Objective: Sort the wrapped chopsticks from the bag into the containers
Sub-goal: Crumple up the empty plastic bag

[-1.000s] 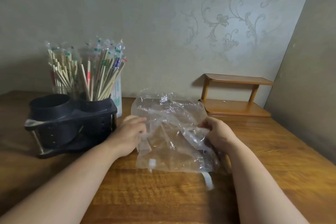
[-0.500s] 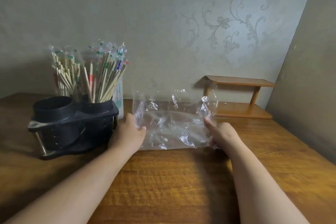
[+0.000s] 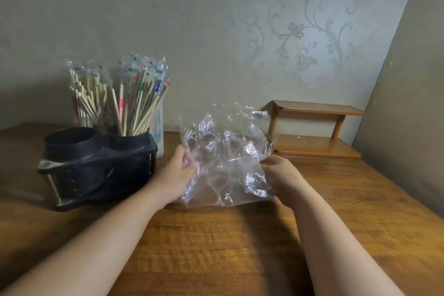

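Two cups [image 3: 69, 138]: joined in one black holder [image 3: 96, 170], near the left edge of the tabletop [image 3: 216, 247], toward its far side.
Wrapped chopsticks [image 3: 125, 103]: upright in fanned bunches, in the holder's right cup and just behind its left one.
Left hand [image 3: 174, 174]: fingers curled into the left side of the bag [image 3: 228, 158], grasping it.
Bag: clear crumpled plastic, held up between both hands over the tabletop's middle.
Right hand [image 3: 282, 175]: thumb and fingers pinching the bag's right side.
Wooden shelf [image 3: 314, 149]: two tiers, at the far right corner.
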The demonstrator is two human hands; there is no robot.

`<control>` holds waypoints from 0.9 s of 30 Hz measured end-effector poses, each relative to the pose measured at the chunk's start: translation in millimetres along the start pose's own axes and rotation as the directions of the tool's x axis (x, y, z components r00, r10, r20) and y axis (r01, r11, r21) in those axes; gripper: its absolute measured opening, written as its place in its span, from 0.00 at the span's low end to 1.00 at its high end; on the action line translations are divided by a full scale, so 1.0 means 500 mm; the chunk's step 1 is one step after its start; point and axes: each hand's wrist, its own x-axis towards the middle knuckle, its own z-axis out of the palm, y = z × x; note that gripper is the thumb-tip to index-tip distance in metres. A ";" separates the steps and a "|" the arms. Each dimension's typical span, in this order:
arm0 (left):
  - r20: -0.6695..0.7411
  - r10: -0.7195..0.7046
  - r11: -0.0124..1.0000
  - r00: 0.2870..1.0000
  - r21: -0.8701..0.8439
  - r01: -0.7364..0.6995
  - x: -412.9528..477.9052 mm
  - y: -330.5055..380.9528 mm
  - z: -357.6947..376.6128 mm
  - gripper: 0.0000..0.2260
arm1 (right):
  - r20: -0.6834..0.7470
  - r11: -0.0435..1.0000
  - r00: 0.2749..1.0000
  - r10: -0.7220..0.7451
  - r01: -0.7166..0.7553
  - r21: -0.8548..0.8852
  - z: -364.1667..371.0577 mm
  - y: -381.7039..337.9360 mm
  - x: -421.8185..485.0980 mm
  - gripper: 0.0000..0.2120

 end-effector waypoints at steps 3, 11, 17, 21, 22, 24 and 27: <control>-0.092 0.012 0.935 0.996 -0.353 -0.044 -0.009 0.029 -0.007 0.10 | 0.054 0.984 0.998 0.035 -0.044 0.173 0.022 -0.013 -0.009 0.05; 0.056 0.187 0.717 0.981 -0.690 -0.097 -0.051 0.106 0.026 0.32 | 0.020 0.986 0.987 -0.162 0.163 -0.021 0.103 -0.078 -0.073 0.14; 0.029 0.044 0.607 0.999 -0.794 -0.004 -0.048 0.118 0.040 0.19 | 0.085 0.807 0.923 -0.375 0.370 -0.461 0.137 -0.067 -0.088 0.06; -0.442 0.072 0.815 0.894 -0.491 -0.308 -0.035 0.105 0.043 0.04 | 0.222 0.856 0.862 -0.456 0.493 -0.156 0.132 -0.078 -0.096 0.13; -0.497 0.119 0.828 0.859 -0.428 -0.362 -0.034 0.101 0.040 0.05 | 0.250 0.894 0.865 -0.434 0.448 0.002 0.124 -0.080 -0.096 0.15; -0.552 0.134 0.814 0.823 -0.412 -0.409 -0.034 0.100 0.032 0.19 | 0.293 0.902 0.900 -0.322 0.197 0.384 0.108 -0.083 -0.090 0.15; -0.592 0.136 0.814 0.794 -0.391 -0.430 -0.027 0.095 0.012 0.31 | 0.435 0.833 0.877 -0.203 -0.079 0.548 0.074 -0.089 -0.086 0.23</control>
